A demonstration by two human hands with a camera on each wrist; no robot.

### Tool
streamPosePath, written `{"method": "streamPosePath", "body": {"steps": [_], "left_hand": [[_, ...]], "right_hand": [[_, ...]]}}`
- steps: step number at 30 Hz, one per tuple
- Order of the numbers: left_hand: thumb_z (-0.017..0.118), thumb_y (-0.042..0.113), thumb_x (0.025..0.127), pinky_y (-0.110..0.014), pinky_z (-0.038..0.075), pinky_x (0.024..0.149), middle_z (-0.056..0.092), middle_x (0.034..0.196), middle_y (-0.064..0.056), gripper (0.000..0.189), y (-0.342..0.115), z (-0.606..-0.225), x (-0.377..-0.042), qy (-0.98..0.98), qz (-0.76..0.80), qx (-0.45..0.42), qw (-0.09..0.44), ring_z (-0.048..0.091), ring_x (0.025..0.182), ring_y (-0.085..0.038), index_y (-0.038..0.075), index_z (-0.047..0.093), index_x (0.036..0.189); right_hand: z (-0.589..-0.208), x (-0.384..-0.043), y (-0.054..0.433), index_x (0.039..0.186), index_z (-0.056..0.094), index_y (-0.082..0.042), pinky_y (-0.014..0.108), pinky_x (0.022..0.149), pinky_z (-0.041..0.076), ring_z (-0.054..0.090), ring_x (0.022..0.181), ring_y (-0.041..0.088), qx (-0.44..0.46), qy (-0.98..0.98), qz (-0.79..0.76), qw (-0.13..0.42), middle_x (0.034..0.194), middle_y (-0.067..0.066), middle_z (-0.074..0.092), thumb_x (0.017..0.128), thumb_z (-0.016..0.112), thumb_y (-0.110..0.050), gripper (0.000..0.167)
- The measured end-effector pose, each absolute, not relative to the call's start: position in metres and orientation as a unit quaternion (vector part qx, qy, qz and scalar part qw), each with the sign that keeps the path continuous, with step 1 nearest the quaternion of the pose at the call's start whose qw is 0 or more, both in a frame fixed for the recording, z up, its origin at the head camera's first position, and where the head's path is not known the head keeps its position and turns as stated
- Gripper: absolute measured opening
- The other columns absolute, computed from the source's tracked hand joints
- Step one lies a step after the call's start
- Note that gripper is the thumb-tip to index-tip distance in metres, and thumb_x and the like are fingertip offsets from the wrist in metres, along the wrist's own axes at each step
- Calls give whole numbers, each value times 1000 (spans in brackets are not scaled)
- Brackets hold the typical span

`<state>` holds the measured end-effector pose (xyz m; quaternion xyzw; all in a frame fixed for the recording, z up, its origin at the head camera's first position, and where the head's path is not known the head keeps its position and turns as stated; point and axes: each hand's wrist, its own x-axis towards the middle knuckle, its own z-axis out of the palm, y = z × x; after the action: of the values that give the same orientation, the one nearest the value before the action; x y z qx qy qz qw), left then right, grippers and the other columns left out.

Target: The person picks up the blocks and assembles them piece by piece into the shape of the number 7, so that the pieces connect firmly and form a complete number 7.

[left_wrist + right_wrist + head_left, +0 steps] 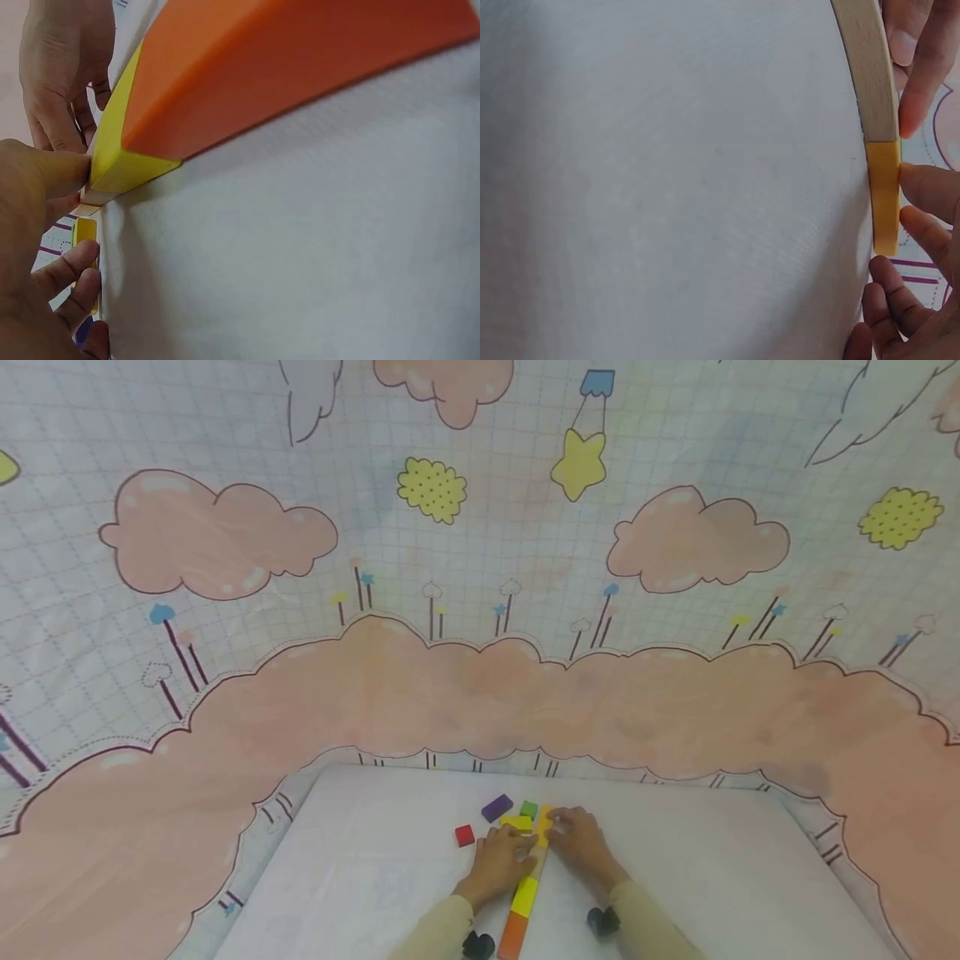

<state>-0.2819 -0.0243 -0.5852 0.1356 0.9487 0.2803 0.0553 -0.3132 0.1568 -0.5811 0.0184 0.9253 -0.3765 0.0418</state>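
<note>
We see the smooth amber block at the far end of a straight row, end to end with the grainy bare-wood block, then the glossy yellow block and the orange block. The right hand touches the amber block with fingertips; whether it pinches, we cannot tell. The left hand has fingers spread, one touching near the joint. Loose blocks lie beside, on white cloth.
</note>
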Motion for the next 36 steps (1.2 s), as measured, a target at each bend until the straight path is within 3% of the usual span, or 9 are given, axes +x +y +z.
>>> {"method": "streamPosePath", "body": {"steps": [10,15,25,36], "left_hand": [[64,38,94,-44,40,88,58,121,-3,34,-23,-580,-279,948,284,132,56,47,107,-21,33,66,128],[63,38,94,-48,41,93,58,124,-3,34,-24,-579,-278,946,292,128,62,48,110,-21,34,65,128],[63,39,94,-49,39,93,58,125,-4,34,-24,-581,-276,942,307,118,63,47,110,-23,34,65,128],[64,40,94,-47,39,91,57,122,-3,34,-25,-582,-277,941,309,123,59,47,108,-22,35,66,128]], "right_hand": [[-581,-312,156,117,68,-25,58,107,41,52,126,33,16,929,-369,31,129,8,59,90,69,-29,27],[-580,-314,156,118,68,-24,58,105,42,53,124,31,0,932,-362,30,127,7,59,91,69,-29,28],[-568,-327,154,118,67,-17,52,108,43,55,119,28,-68,933,-353,-22,124,8,59,94,66,-24,25],[-560,-338,146,117,69,-19,64,108,35,48,127,35,-30,921,-384,55,134,11,54,91,68,-23,27]]}}
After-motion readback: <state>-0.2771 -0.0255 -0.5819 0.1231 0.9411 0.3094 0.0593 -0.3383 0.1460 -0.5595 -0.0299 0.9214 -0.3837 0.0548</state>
